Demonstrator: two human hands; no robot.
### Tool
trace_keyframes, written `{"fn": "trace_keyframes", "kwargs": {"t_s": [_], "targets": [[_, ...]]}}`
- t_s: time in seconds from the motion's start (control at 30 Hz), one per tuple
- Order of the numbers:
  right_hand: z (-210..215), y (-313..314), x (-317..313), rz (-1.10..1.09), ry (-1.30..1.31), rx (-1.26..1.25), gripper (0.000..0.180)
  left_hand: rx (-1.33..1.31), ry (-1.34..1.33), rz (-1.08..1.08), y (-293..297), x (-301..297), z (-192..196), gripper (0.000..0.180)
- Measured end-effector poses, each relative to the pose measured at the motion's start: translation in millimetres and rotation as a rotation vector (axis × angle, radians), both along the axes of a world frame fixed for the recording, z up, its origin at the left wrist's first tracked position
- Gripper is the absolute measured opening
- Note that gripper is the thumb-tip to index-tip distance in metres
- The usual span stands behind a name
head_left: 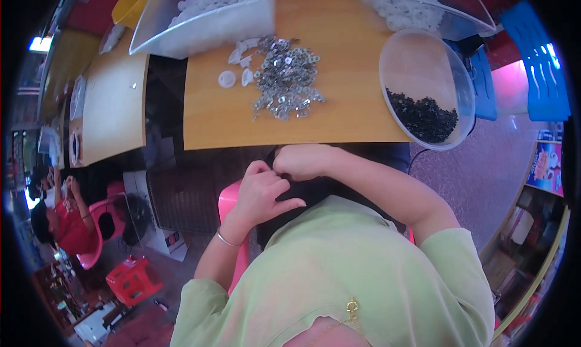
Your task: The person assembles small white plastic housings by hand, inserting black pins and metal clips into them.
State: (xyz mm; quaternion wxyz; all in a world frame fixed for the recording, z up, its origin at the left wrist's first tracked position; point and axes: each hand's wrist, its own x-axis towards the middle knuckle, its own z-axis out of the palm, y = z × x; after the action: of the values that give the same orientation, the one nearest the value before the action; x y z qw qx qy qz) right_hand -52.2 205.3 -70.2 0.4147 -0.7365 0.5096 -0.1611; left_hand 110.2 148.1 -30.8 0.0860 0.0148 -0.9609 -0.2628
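beyond both hands (well apart): metal pieces.

Metal pieces mid-table, round bowl at right, tub behind, hands probably below edge.

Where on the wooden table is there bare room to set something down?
Bare wood lies on the wooden table between the pile of metal parts and the clear bowl of black pieces, and along the near edge below the pile. The far edge is crowded by white bins. Both hands sit below the table edge.
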Motion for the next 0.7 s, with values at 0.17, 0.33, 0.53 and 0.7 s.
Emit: {"fn": "trace_keyframes", "kwargs": {"t_s": [0.17, 0.33, 0.53, 0.7], "targets": [[-34, -12, 17, -0.013, 0.002, -0.088, 0.011, -0.065, 0.069, 0.03, -9, 0, -4, 0.043], [-38, -16, 20, 0.034, -0.008, -0.407, 0.012, -0.05, 0.17, 0.098, -12, 3, 3, 0.039], [-38, -25, 10, 0.115, 0.234, -0.311, 0.02, 0.297, 0.333, 0.182, -27, 2, 70, 0.028], [-32, -26, 18, 0.073, 0.252, -0.247, 0.018, 0.739, 0.501, -0.338, 4, -22, 129, 0.029]]}}
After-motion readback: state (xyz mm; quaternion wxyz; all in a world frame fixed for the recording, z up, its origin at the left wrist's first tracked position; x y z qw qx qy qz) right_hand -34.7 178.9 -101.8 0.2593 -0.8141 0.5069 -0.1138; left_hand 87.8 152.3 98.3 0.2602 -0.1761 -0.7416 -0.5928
